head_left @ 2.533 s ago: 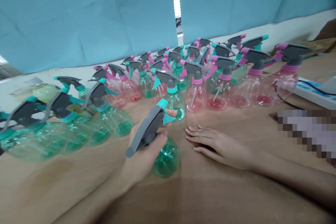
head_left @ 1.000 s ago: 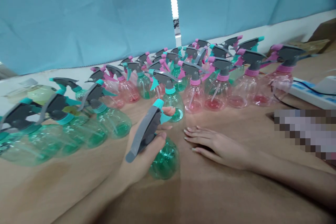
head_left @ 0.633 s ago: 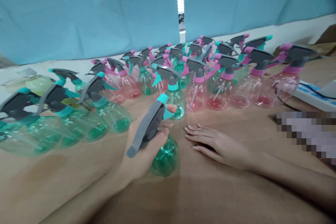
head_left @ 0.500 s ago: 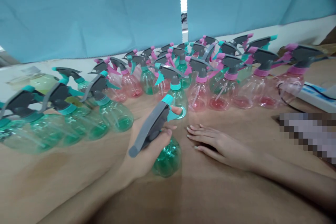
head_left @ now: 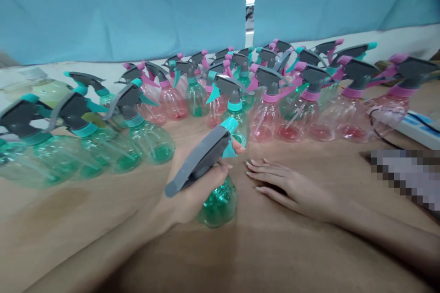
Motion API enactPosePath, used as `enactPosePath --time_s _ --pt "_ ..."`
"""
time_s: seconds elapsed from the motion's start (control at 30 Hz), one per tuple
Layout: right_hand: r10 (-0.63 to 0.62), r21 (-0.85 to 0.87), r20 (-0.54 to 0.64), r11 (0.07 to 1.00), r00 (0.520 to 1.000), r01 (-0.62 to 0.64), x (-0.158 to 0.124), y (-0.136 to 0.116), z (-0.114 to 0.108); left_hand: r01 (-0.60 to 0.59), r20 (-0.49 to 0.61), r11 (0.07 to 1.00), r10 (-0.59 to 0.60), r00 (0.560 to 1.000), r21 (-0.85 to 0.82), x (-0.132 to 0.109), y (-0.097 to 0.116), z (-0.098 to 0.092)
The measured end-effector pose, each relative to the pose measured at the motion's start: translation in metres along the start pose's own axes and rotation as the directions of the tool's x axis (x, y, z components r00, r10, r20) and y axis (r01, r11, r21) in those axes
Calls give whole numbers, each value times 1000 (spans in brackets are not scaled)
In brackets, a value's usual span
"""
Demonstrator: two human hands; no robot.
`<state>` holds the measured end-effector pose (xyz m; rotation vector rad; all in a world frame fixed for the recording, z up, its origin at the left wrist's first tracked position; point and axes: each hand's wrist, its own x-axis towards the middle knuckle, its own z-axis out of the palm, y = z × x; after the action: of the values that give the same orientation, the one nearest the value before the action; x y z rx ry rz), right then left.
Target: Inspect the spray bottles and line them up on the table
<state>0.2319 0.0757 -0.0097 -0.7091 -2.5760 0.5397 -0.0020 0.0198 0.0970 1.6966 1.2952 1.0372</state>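
My left hand [head_left: 194, 183] is wrapped round the neck of a green spray bottle [head_left: 220, 208], its forefinger by the teal trigger. The bottle has a grey sprayer head with a teal nozzle that points away from me and slightly right; my hand hides its collar. Flat on the table lies my right hand [head_left: 288, 183], fingers stretched towards the bottle and apart from it, holding nothing. Just beyond the held bottle stands another green spray bottle [head_left: 237, 121] with a teal collar.
Green spray bottles [head_left: 153, 144] stand in a row at the left. Several pink spray bottles [head_left: 266, 121] crowd the back and right. A white power strip [head_left: 417, 128] with a black cable lies at the right on the wooden table [head_left: 192, 256]. Blue cloth [head_left: 120, 13] hangs behind.
The view has shifted a little. The held spray bottle's head has tipped slightly lower, its nozzle further right. My right hand stays flat in place.
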Motion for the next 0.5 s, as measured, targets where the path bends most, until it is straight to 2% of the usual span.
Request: enactPosePath --time_s 0.1,0.33,0.5 --pt "-1 -9 4 1000 1000 1 0 0 0 -25 1 999 25 1000 41 0 -1 -1" --pt "-1 -66 40 998 999 3 1 1 0 -49 -87 996 56 995 79 -2 -8 -2" --pt "-4 -26 10 1000 1000 5 0 1 0 -82 -68 990 90 994 115 0 -8 -3"
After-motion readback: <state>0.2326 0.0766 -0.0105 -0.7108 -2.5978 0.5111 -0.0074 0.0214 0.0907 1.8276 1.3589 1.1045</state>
